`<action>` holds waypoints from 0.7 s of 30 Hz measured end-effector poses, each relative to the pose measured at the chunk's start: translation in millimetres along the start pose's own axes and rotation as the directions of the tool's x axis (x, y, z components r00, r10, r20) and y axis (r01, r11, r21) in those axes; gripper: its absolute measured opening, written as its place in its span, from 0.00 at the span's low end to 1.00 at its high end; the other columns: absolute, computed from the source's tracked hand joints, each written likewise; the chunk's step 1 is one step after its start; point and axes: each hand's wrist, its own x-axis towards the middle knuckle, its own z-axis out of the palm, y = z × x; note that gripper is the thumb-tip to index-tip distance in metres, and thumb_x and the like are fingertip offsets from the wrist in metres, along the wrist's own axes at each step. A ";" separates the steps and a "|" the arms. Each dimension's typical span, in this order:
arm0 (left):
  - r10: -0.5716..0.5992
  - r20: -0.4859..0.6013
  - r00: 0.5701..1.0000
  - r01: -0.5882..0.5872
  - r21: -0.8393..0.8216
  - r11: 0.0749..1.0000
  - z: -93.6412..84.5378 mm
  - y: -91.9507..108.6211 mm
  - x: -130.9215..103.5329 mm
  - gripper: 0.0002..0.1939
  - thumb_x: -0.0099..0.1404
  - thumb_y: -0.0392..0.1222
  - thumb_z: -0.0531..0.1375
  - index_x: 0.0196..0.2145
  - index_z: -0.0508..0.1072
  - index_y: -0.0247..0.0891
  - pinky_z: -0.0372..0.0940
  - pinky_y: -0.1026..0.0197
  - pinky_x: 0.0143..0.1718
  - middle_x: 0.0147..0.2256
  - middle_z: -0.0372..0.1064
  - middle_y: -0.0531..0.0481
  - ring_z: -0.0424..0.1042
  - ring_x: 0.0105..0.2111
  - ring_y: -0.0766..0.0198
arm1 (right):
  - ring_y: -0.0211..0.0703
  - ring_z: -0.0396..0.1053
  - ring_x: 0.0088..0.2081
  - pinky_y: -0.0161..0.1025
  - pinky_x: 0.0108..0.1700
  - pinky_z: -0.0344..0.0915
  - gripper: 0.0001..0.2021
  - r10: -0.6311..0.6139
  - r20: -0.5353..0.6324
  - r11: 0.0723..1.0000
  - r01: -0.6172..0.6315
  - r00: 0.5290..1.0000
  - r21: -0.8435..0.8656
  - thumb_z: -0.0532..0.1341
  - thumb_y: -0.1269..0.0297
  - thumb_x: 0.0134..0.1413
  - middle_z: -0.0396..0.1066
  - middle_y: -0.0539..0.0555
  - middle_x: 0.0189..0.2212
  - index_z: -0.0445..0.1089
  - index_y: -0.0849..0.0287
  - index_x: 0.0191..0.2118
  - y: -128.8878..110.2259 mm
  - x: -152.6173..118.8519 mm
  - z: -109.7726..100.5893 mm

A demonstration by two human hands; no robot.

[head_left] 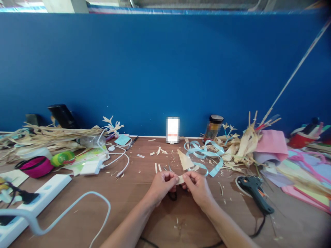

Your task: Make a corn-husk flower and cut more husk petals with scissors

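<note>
Between my two hands, low over the table, is a small pale strip of dried husk. My left hand pinches its left end between thumb and fingers. At its right end, my right hand pinches it the same way. Just beyond the hands lies a larger pointed piece of dried husk. Scissors show their blade tips past my left hand, and their handles are partly hidden beneath the hands. Short cut husk strips lie beside them.
A glue gun rests at the right, its cord running toward the front. Light blue ribbon curls behind my right hand. At the left are a power strip, a white charger and a husk pile. A blue partition stands behind.
</note>
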 end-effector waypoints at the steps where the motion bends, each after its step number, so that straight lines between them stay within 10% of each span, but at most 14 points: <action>1: 0.003 0.004 1.000 -0.003 -0.003 1.000 0.0 -0.2 -0.3 0.12 0.51 0.46 0.60 0.25 0.70 0.32 0.58 0.70 0.19 0.18 0.63 0.54 0.61 0.16 0.73 | 0.36 0.64 0.21 0.30 0.23 0.59 0.14 0.001 0.007 1.000 -0.001 1.000 0.002 0.56 0.54 0.49 0.67 0.49 0.16 0.66 0.61 0.26 0.0 0.0 0.1; 21: -0.092 -0.078 0.993 0.078 -0.173 0.982 0.1 4.2 2.2 0.21 0.52 0.56 0.57 0.28 0.72 0.31 0.63 0.67 0.22 0.18 0.64 0.52 0.63 0.17 0.72 | 0.36 0.63 0.20 0.30 0.21 0.58 0.17 0.106 -0.049 0.987 -0.099 0.993 0.128 0.59 0.51 0.44 0.66 0.50 0.17 0.67 0.63 0.28 4.3 4.2 -0.4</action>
